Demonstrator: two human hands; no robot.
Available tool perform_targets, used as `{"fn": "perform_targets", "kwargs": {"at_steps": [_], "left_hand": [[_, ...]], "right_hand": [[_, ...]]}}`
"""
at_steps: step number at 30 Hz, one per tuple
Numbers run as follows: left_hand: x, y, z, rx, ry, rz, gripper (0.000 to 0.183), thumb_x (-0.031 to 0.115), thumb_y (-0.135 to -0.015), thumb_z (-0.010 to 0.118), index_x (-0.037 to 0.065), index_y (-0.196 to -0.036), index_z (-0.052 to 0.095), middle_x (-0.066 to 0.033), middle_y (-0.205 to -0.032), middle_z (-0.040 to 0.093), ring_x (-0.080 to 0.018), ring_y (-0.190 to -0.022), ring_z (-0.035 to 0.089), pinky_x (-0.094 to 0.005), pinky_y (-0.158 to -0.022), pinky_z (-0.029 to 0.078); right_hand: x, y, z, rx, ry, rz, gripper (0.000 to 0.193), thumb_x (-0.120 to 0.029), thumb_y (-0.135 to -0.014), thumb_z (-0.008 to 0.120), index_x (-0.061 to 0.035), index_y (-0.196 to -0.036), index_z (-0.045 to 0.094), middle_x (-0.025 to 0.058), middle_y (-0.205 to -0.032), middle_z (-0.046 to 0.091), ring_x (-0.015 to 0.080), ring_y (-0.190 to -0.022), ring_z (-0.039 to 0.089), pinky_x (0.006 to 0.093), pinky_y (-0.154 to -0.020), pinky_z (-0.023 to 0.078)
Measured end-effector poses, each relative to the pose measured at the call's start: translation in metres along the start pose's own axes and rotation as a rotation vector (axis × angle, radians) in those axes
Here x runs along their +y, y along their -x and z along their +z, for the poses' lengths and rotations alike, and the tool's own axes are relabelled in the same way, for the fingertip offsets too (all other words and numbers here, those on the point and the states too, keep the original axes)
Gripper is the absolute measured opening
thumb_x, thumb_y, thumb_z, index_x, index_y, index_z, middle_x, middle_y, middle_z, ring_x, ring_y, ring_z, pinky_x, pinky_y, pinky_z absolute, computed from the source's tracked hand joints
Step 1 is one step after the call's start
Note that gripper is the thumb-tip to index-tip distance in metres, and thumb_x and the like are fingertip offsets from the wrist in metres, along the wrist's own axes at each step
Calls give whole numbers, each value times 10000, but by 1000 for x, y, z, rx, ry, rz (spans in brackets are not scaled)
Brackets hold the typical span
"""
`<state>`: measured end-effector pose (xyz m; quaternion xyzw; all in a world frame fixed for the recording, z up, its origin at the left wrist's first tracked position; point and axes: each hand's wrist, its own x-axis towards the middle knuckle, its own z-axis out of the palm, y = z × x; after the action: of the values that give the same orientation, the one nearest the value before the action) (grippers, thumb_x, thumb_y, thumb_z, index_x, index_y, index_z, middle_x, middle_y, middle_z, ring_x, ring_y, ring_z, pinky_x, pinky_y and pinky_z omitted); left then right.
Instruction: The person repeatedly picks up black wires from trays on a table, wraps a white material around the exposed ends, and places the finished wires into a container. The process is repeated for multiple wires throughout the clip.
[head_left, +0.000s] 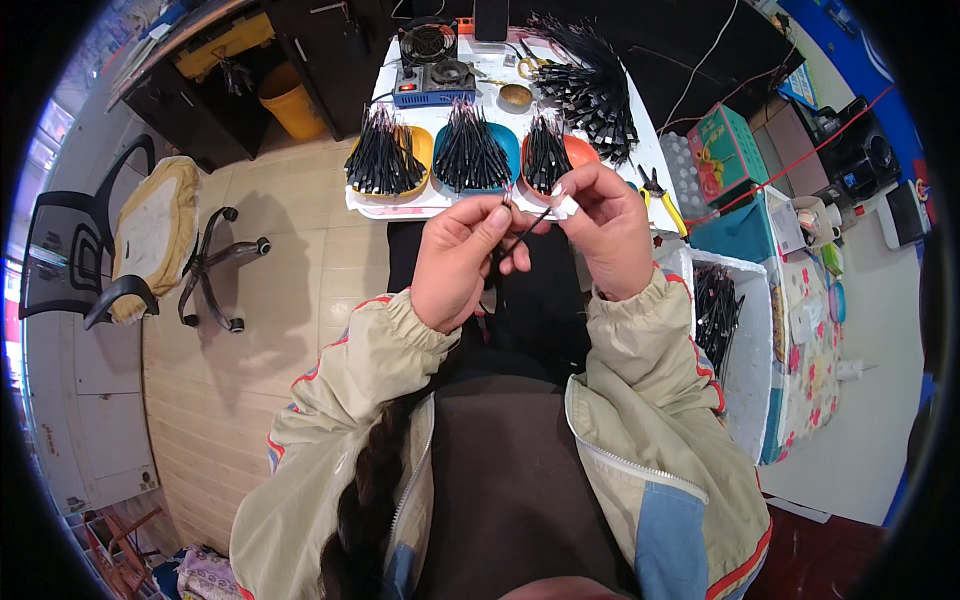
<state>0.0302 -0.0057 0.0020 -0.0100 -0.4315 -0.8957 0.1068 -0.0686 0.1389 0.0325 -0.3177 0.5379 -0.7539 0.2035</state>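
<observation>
In front of my chest, my left hand (462,256) pinches a thin black cable (528,232) close to its reddish wire end. My right hand (609,228) has thumb and fingers closed on the cable's other part, where a small white piece (565,207) shows; whether that is a connector or a tag I cannot tell. Just beyond my hands, bundles of similar black cables lie in a yellow tray (424,150), a blue tray (513,150) and an orange tray (580,152) along the white table's (400,210) near edge.
A blue soldering device (435,88) with a fan (428,42) stands at the back left. More cables (590,95) are heaped at the back right. Yellow-handled pliers (662,200) rest at the right edge, above a foam box (752,330) of cables. An office chair (150,235) stands left.
</observation>
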Motion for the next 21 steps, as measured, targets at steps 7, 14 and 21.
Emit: {"fn": "perform_targets", "kwargs": {"at_steps": [7,14,21], "left_hand": [[-4,7,15,178,-660,383,158,63,-945,578,-43,-1030,657,-56,-806,683,-54,-580,527,-212,-528,437],[2,8,8,27,-217,69,158,95,-953,568,-41,-979,645,-5,-718,575,-28,-593,442,-168,-508,304],[-1,11,9,-20,-54,-2,150,88,-960,546,-28,-959,641,9,-708,556,-20,-579,409,-168,-497,272]], "right_hand": [[4,6,21,116,337,-242,95,40,-821,636,-11,-867,570,29,-868,608,63,-725,584,192,-641,468],[21,11,15,-7,-451,82,10,-26,-899,570,-23,-908,569,64,-957,617,123,-812,591,269,-761,485],[37,24,16,-56,-618,88,93,-92,-918,549,-29,-985,545,68,-935,602,156,-853,582,324,-804,502]]}}
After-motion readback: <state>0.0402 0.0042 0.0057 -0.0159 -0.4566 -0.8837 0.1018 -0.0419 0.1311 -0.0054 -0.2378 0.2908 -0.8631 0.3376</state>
